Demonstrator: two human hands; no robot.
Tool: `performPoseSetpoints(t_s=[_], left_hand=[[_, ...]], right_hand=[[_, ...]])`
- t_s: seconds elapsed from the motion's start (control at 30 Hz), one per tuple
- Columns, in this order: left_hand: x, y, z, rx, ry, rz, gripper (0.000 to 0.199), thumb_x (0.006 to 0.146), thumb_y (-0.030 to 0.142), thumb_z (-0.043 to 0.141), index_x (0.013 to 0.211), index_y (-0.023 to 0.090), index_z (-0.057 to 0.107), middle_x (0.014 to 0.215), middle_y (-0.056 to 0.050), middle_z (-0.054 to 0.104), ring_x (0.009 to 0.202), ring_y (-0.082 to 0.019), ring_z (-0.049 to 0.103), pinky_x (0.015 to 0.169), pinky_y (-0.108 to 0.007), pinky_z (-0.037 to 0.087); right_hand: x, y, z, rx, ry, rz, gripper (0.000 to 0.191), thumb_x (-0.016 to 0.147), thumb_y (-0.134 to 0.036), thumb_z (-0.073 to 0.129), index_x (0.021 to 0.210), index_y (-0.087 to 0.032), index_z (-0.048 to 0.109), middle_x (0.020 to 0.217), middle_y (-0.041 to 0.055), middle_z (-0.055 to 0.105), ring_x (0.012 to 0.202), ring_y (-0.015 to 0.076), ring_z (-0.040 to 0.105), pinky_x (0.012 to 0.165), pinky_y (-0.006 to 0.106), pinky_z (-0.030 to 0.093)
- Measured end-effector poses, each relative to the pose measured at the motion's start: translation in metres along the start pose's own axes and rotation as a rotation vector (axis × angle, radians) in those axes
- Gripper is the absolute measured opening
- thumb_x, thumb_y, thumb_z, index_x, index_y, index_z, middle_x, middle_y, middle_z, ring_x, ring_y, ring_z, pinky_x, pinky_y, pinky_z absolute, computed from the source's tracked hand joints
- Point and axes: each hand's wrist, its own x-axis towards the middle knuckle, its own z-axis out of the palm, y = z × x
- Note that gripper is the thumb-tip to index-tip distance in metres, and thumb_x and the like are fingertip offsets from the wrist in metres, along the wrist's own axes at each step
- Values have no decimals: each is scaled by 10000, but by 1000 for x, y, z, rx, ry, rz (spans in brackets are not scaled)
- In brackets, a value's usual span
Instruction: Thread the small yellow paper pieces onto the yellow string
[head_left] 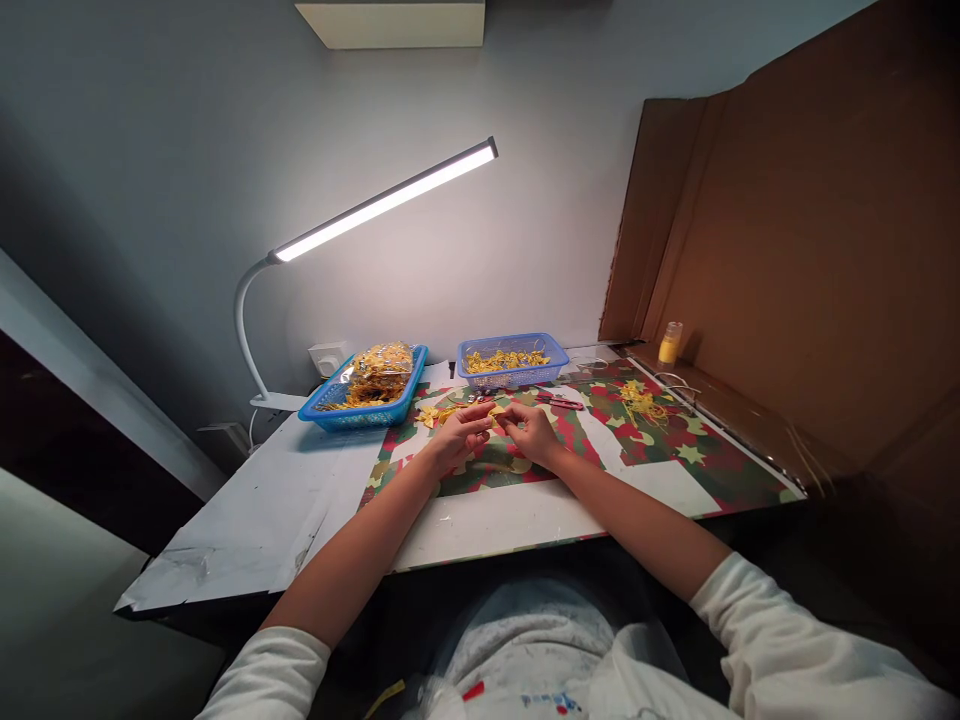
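Over the patterned mat (495, 475), my left hand (463, 433) and my right hand (529, 432) meet, their fingertips pinched on a small yellow piece (495, 413) between them. The piece is partly hidden by the fingers. More yellow pieces (429, 415) lie just left of my left hand. Beyond my right hand rests a red tool (561, 402). A tangle of yellow strings (643, 405) is spread on the mat to the right.
A blue basket (356, 415) with yellow pieces and a clear bag stands at the left, a purple-blue basket (512, 376) behind the hands. A lit lamp (386, 200) hangs above. A small jar (670, 343) stands by the cardboard wall (810, 250).
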Motion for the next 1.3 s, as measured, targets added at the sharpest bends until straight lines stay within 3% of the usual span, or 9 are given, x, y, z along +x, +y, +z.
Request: performPoseSetpoints(t_s=[0.5, 0.73, 0.9, 1.1, 1.3], left_hand=[[4, -4, -1, 57, 30, 41, 391, 549, 112, 840, 919, 161, 725, 878, -38, 701, 697, -77, 622, 644, -196, 483], [5, -3, 3, 104, 113, 77, 423, 467, 159, 877, 867, 165, 740, 923, -48, 709, 742, -92, 623, 682, -215, 470], [3, -3, 4, 131, 111, 67, 408, 499, 214, 868, 886, 167, 748, 951, -62, 715, 737, -97, 620, 705, -236, 476], [0, -4, 3, 252, 119, 111, 523, 487, 309, 878, 972, 170, 738, 1049, -93, 709, 796, -133, 638, 737, -255, 487], [-5, -4, 5, 409, 123, 103, 609, 534, 387, 850, 1087, 174, 705, 1091, -108, 707, 849, -176, 652, 724, -268, 512]], right_hand=[[3, 8, 6, 214, 4, 137, 136, 708, -335, 584, 663, -207, 589, 595, -20, 580, 583, 132, 513, 598, 276, 420], [8, 16, 4, 161, 31, 203, 131, 684, -310, 605, 705, -194, 661, 728, 25, 684, 683, 166, 600, 662, 297, 453], [8, 17, 4, 156, 23, 231, 129, 671, -298, 613, 712, -192, 675, 720, 19, 686, 661, 153, 590, 653, 289, 451], [10, 29, 7, 264, 56, 365, 154, 612, -296, 670, 708, -176, 677, 721, 20, 684, 692, 149, 595, 677, 285, 454], [8, 27, 5, 395, 59, 496, 223, 550, -254, 734, 753, -170, 696, 689, -2, 662, 613, 113, 546, 592, 255, 426]])
